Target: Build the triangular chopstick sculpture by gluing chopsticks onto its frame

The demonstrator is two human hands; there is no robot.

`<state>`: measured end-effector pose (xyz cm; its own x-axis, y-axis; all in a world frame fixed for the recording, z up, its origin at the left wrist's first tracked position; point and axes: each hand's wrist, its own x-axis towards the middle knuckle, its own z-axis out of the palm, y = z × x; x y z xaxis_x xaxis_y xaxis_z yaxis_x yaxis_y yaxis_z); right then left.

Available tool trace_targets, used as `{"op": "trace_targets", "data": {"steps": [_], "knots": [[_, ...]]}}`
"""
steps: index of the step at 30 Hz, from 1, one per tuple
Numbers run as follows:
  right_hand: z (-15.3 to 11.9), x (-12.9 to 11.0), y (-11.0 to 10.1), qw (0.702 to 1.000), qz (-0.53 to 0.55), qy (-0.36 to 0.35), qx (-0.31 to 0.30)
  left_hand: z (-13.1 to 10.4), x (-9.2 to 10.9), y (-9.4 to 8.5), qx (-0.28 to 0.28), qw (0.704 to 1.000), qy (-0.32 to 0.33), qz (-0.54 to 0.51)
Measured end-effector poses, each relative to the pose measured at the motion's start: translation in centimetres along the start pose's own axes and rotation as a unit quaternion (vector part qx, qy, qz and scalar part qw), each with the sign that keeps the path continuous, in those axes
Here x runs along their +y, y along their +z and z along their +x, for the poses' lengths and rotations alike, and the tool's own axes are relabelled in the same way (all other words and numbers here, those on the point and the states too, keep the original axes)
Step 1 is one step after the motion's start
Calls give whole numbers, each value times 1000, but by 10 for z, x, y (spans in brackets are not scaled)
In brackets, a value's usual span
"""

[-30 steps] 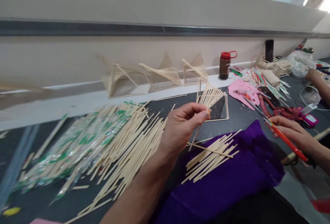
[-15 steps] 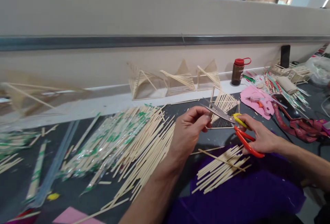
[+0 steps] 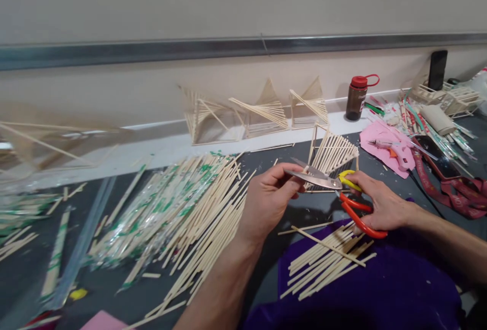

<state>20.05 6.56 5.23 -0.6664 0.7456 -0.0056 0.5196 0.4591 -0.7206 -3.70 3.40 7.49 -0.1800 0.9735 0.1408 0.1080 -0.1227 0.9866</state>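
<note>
By the slatted frame (image 3: 335, 148), the right hand's (image 3: 380, 207) clasped scissors (image 3: 318, 180) have reached the left hand's (image 3: 271, 195) pinched stick (image 3: 305, 169), seemingly permitting cutting.

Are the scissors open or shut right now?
Open: the scissors in the right hand have their blades parted at the tips.

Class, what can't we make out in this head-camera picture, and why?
Head view: grip of left hand, partly masked by scissors.
Head view: lower corner of nearest stick model, behind scissors and right hand.
Head view: lettering on bottle, too small.
Head view: pink sheet, cut by bottom edge.
</note>
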Motion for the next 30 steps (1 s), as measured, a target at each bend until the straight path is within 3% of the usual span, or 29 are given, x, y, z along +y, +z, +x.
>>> {"op": "trace_targets", "data": {"steps": [10,18,30], "knots": [[8,-3,4,1000,-4,15,-11,2,-5,-5,-12,1000,-13,20],[16,2,15,995,-95,-12,14,-2,-4,0,-35,999,-5,10],[7,-6,2,990,-130,-21,53,-6,1,10,-27,998,-36,-50]]}}
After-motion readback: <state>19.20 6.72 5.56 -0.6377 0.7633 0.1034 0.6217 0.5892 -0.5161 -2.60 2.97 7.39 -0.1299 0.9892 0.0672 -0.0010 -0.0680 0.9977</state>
